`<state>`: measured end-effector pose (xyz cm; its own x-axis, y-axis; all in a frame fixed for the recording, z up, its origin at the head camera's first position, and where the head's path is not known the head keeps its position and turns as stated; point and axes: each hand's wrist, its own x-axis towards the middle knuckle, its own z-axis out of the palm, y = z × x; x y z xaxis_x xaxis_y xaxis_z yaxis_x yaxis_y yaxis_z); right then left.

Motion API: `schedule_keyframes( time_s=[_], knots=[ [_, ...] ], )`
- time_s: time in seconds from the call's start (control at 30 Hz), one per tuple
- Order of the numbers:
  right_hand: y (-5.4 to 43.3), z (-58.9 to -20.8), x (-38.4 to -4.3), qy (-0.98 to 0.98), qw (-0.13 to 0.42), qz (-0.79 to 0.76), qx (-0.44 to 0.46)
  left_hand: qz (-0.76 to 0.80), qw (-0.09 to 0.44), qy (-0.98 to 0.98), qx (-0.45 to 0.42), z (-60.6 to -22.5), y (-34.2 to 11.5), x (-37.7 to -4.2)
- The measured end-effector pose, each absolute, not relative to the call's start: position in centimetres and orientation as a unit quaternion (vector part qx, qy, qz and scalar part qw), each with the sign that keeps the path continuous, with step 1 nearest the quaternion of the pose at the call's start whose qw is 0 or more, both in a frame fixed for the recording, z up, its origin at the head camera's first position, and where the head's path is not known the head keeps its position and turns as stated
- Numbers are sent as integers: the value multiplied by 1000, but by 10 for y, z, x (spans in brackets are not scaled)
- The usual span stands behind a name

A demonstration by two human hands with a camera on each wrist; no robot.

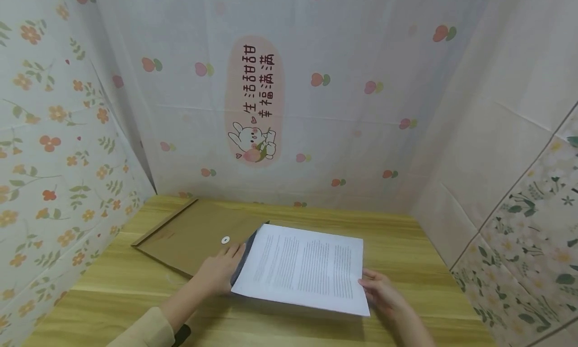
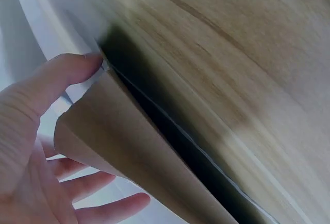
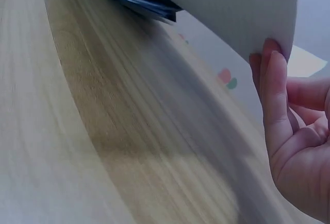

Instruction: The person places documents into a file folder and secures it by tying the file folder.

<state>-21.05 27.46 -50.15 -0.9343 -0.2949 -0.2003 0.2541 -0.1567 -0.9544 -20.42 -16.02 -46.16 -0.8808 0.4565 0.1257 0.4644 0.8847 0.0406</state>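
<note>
A brown paper document envelope point(image 1: 189, 239) with a round white button lies on the table, its dark-lined mouth facing right. My left hand point(image 1: 222, 269) holds it at the mouth. In the left wrist view the thumb is at the edge of the envelope point(image 2: 118, 116), with the fingers on its other side. A white printed sheet or stack of sheets point(image 1: 307, 267) reaches out of the mouth, raised above the table; its left end is hidden. My right hand point(image 1: 381, 292) pinches the right edge of the paper, and the right wrist view shows the paper point(image 3: 232, 13) bent at the fingers.
The wood-grain table point(image 1: 406, 267) meets a printed curtain point(image 1: 352, 151) at the back. Flowered cloth point(image 1: 58, 151) hangs at the left, and more patterned cloth point(image 1: 533, 206) at the right. Part of a dark object point(image 1: 182, 334) shows beside the left sleeve.
</note>
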Motion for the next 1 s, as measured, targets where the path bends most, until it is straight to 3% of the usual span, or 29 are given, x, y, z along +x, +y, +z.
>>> schedule_keyframes(
  time_s=[0.47,1.0],
  knots=[
    [231,-510,-219,647,136,-749,37,-62,31,-968,-242,-462,-159,-202],
    [159,-512,-217,622,178,-762,-9,-68,25,-971,-229,-461,-154,-200]
  ],
)
